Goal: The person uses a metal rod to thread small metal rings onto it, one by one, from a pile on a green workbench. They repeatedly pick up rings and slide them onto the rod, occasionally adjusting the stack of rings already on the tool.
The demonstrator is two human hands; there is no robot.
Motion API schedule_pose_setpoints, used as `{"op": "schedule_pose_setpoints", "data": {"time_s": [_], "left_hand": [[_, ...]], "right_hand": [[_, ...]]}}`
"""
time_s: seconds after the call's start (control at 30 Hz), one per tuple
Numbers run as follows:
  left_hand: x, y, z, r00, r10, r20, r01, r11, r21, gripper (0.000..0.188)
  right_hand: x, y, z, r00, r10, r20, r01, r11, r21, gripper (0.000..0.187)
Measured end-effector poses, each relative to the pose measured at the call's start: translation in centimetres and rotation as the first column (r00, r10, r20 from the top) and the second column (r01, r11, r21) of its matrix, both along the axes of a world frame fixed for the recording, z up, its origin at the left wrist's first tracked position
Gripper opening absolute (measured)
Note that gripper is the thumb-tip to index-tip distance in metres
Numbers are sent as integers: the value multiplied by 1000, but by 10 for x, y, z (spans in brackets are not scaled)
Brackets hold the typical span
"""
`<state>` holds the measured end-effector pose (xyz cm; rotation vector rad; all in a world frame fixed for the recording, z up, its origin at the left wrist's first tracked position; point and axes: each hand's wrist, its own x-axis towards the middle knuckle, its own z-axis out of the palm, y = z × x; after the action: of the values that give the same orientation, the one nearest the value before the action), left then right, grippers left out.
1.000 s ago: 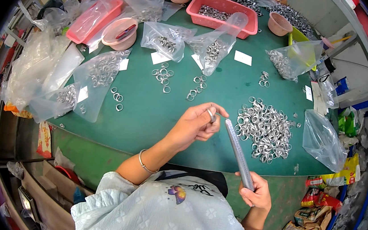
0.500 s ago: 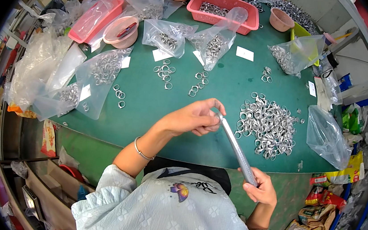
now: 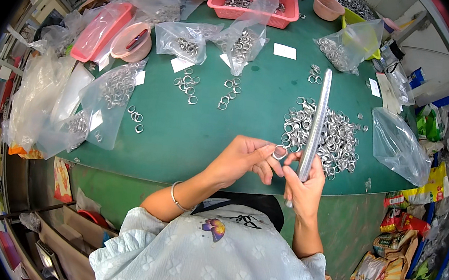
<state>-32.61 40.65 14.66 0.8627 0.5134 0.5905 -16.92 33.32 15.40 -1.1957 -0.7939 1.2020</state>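
My left hand point(image 3: 247, 161) pinches a silver ring point(image 3: 279, 158) between thumb and forefinger, over the near part of the green table point(image 3: 192, 131). Close beside it, my right hand point(image 3: 306, 188) is wrapped round a ring mandrel point(image 3: 318, 114), a long tapered metal stick with marks along it. The mandrel stands nearly upright in the picture, its thin end pointing away from me and its handle end poking out below my fingers. No ring sits on the visible part of the stick. Behind it lies a large pile of silver rings point(image 3: 339, 141), partly covered by the mandrel and my fingers.
Small ring groups lie at left point(image 3: 135, 115), centre left point(image 3: 187, 84), centre point(image 3: 229, 91) and back right point(image 3: 314, 74). Clear bags of rings point(image 3: 245, 46) sit behind, near white paper slips point(image 3: 285, 50). A pink basket point(image 3: 211, 2) and bowls point(image 3: 141, 46) stand farther back. An empty-looking bag point(image 3: 399, 147) lies right.
The mandrel has swung from slanting toward me to upright, its thin end now away from me. My right hand has moved up near the left, which now shows a ring off the stick.
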Motion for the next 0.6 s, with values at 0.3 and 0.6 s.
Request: {"op": "schedule_pose_setpoints", "data": {"time_s": [0.3,0.6], "left_hand": [[-6,0,-7,997,-59,45,61,997,-46,31],[-3,2,-16,949,314,36,-316,940,127,21]], "right_hand": [[-4,8,-2,989,25,-143,-21,999,29,27],[5,3,0,970,147,-194,-156,987,-36,22]]}}
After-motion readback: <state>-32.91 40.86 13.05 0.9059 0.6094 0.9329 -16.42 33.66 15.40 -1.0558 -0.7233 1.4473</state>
